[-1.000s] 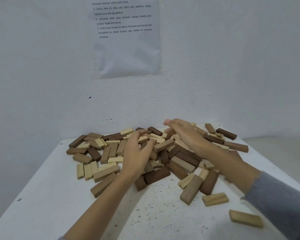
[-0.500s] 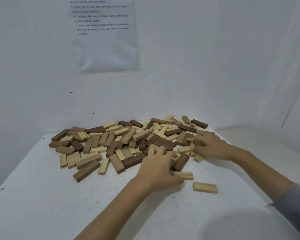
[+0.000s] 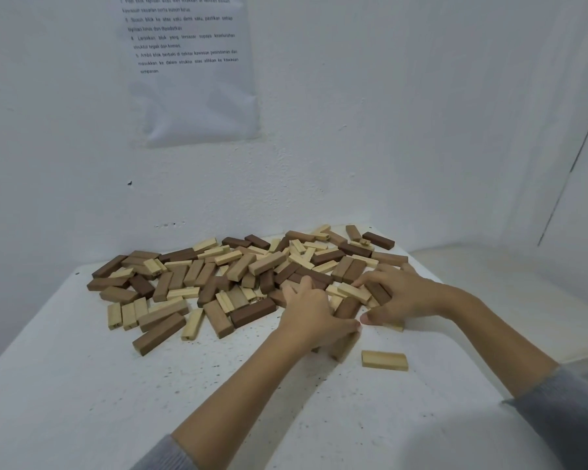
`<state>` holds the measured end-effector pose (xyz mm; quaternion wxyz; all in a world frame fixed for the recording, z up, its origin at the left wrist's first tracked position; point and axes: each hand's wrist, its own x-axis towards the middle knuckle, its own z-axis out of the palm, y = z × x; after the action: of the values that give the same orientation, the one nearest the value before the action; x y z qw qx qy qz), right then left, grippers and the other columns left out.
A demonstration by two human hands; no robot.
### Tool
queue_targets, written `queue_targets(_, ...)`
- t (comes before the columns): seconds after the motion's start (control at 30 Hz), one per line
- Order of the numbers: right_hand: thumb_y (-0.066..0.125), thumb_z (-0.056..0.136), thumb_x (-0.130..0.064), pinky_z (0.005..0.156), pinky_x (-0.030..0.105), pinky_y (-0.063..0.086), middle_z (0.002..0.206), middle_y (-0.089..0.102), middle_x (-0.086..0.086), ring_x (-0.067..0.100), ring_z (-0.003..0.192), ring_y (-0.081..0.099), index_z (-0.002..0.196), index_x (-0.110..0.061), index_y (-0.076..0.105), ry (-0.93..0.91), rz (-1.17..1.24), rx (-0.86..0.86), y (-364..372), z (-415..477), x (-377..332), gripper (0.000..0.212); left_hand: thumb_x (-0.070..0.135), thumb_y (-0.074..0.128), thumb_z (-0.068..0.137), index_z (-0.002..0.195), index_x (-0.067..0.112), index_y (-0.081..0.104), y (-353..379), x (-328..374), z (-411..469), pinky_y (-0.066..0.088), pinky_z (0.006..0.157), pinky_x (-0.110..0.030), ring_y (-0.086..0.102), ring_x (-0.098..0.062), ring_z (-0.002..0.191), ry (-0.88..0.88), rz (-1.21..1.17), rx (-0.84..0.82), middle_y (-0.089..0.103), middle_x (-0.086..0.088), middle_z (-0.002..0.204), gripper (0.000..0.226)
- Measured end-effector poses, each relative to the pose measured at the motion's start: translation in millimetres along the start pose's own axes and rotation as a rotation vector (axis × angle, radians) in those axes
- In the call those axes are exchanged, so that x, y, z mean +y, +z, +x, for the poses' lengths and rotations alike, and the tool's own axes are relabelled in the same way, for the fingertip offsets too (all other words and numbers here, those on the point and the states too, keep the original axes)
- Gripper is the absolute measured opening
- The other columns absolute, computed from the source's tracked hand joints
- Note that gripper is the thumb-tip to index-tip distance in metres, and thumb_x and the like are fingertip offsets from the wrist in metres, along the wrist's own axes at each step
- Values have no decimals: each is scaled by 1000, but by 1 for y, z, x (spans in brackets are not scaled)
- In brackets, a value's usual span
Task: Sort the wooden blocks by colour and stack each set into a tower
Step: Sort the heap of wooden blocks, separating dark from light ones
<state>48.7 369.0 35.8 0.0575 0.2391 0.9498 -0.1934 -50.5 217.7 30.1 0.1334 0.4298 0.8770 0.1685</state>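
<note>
A loose pile of wooden blocks [image 3: 238, 276] in dark brown, mid-brown and pale wood is spread across the back of the white table [image 3: 116, 401]. At the pile's right front edge, my left hand [image 3: 314, 317] curls down over a mid-brown block [image 3: 345, 347] that sticks out below its fingers. My right hand [image 3: 399, 293] lies beside it with fingers spread over several blocks and its thumb near the table. Between the hands stands a brown block [image 3: 348, 307]. One pale block [image 3: 384, 360] lies alone in front of them.
The table is pushed into a corner of white walls. A printed sheet [image 3: 190, 62] is taped to the wall above the pile. The table's right edge [image 3: 472, 300] runs just past my right forearm, with a lower pale surface beyond.
Both hands came back from the far middle of the pile to its right front edge and now nearly touch. The left hand has closed over a mid-brown block. The camera shifted slightly.
</note>
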Motion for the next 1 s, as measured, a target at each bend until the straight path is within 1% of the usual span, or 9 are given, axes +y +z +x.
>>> queue_targets(0.13, 69, 83, -45, 102, 38, 34, 118, 41, -11, 24, 124, 28, 127, -42, 47, -5, -8, 23, -1, 1, 0, 50, 53, 68, 78, 68, 16, 45, 1, 6, 10, 33, 85, -29, 28, -30, 124, -38, -26, -24, 39, -8, 123, 44)
queue_targets(0.33, 58, 90, -34, 75, 32, 40, 118, 46, -8, 23, 112, 35, 122, -39, 52, 37, -78, 197, 13, 3, -12, 33, 44, 69, 82, 99, 4, 60, 7, 14, 21, 30, 75, -28, 35, -23, 120, -78, -32, 18, 43, -12, 122, 45)
queue_targets(0.43, 62, 88, -31, 81, 35, 45, 107, 45, -8, 21, 99, 33, 117, -38, 56, 32, -33, 191, 13, 1, -8, 30, 41, 71, 81, 108, 1, 61, 9, 15, 19, 28, 77, -28, 36, -19, 115, -99, -38, 18, 44, -12, 123, 49)
queue_targets(0.53, 66, 84, -28, 90, 39, 44, 106, 48, -7, 24, 103, 39, 103, -43, 58, 12, 35, 204, 15, -1, -3, 25, 40, 73, 80, 114, 3, 60, 8, 14, 16, 32, 76, -27, 37, -19, 111, -82, -6, 16, 43, -7, 124, 52)
queue_targets(0.63, 68, 80, -27, 94, 40, 41, 103, 52, -5, 28, 107, 46, 82, -51, 53, -14, 95, 230, 16, -6, 1, 29, 40, 72, 82, 121, 10, 56, 2, 12, 9, 39, 88, -29, 35, -22, 116, -55, 41, 0, 38, -6, 128, 52)
queue_targets(0.7, 69, 81, -23, 85, 37, 46, 102, 54, -2, 28, 100, 52, 82, -49, 55, -29, 157, 249, 16, -11, 3, 29, 40, 74, 80, 120, 12, 57, 1, 10, 6, 40, 90, -30, 34, -25, 121, -37, 24, 12, 37, -7, 128, 52)
queue_targets(0.8, 68, 87, -11, 46, 29, 48, 97, 55, 8, 21, 59, 56, 92, -25, 67, -72, 411, 267, 12, -19, 3, 15, 31, 80, 75, 117, 12, 61, 1, 6, -1, 39, 82, -27, 39, -27, 122, -3, -36, 48, 44, -5, 128, 49)
queue_targets(0.9, 65, 88, -8, 45, 31, 51, 80, 56, 11, 19, 53, 51, 96, -19, 66, -46, 567, 227, 8, -23, 3, 14, 24, 82, 72, 119, 11, 61, -2, 0, -4, 43, 86, -28, 48, -24, 118, 50, -76, 57, 52, -7, 128, 53)
queue_targets(1.0, 62, 89, -8, 49, 35, 52, 73, 55, 15, 21, 54, 50, 95, -20, 65, -66, 619, 195, 8, -25, 1, 15, 25, 83, 71, 120, 10, 62, -6, -7, -9, 42, 77, -21, 53, -18, 109, 81, -137, 72, 56, -5, 122, 56)
